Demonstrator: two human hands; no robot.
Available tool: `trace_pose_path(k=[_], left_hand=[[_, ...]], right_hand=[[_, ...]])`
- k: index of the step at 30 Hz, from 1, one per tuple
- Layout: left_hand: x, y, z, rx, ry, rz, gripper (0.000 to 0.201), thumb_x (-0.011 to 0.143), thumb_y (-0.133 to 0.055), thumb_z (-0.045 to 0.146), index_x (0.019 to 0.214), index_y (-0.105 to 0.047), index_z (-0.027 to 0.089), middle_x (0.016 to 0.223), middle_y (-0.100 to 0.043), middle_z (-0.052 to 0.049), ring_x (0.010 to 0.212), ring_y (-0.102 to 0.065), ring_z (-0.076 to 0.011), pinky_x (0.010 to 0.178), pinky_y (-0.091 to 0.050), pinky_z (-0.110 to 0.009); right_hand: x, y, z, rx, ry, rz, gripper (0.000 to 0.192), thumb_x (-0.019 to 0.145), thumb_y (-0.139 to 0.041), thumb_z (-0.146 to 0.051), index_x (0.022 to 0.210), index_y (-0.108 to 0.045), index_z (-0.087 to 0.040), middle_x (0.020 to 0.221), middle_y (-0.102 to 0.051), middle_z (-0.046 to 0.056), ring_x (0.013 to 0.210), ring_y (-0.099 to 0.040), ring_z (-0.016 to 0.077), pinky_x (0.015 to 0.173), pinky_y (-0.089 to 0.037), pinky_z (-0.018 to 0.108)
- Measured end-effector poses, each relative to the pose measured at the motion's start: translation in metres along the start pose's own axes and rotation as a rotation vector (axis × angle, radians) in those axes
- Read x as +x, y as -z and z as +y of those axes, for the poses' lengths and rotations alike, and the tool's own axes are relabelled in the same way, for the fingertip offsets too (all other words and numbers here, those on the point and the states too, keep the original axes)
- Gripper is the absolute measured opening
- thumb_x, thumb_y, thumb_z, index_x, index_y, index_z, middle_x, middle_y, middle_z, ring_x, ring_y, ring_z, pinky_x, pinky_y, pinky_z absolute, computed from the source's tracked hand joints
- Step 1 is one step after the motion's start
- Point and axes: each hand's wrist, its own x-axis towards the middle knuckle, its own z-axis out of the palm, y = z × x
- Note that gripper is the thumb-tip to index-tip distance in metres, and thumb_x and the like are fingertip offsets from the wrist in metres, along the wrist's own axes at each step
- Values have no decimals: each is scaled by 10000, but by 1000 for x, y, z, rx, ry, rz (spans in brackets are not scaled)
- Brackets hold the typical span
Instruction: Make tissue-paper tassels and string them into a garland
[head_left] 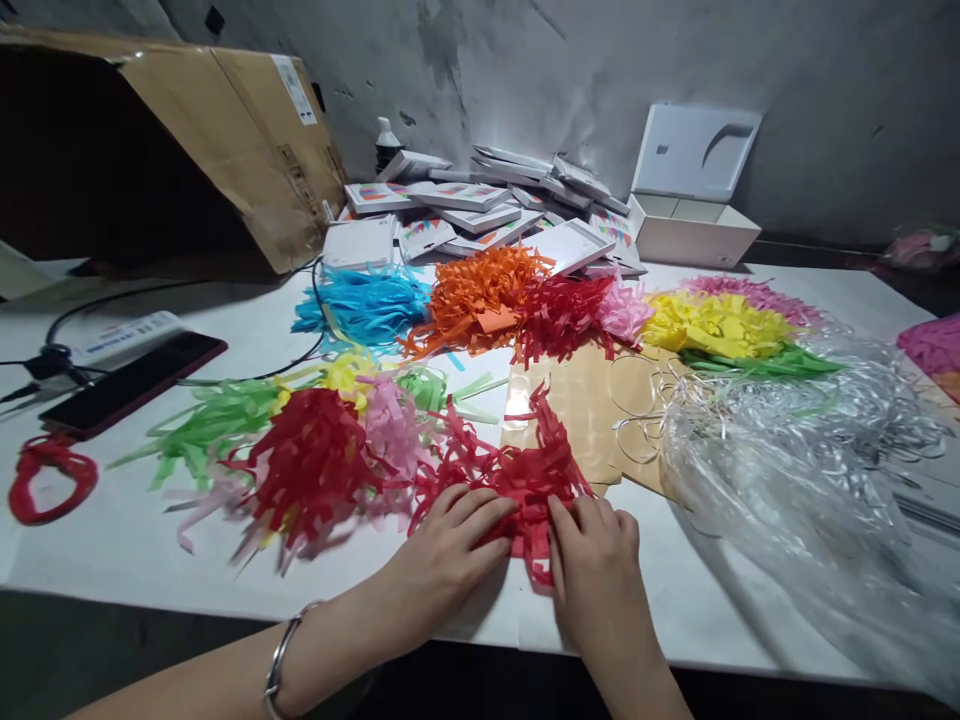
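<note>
A red tissue-paper tassel [536, 480] with cut fringe lies at the front of the table, its strips spreading away from me. My left hand [454, 545] is closed on its left side, fingers bent over the paper. On the right, my right hand [596, 560] grips the near part between thumb and fingers. A short red strip hangs down between the two hands. Beside my left hand lies a pile of fringed tissue paper: a red bunch [311, 465], a pink bunch [394, 430] and a green bunch [217, 425].
Blue [364, 305], orange [484, 290] and yellow [716, 325] fringe bunches lie farther back. Tan sheets [577, 410] sit ahead of my hands. Silver cord in a clear plastic bag [772, 490] spreads rightward. Behind are flat white boxes [465, 195]; a phone [135, 385] lies left.
</note>
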Motion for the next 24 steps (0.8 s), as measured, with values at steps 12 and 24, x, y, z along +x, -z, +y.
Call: trace_pose_path(k=[12, 24], left_hand=[[3, 3, 0, -125, -32, -87, 245, 957, -483, 68, 1086, -640, 206, 1135, -704, -68, 1028, -595, -233, 971, -369, -407], [3, 4, -4, -154, -34, -74, 256, 938, -515, 52, 1087, -641, 217, 1168, -685, -58, 1064, -582, -235, 972, -373, -413]], right_hand=[[16, 10, 16, -63, -309, 79, 155, 928, -469, -135, 844, -571, -216, 849, -622, 41, 662, -601, 180, 555, -356, 291], [-8, 37, 59, -13, -305, 596, 287, 933, -577, -218, 1210, -611, -149, 1132, -648, 155, 1062, -630, 286, 914, -503, 438]])
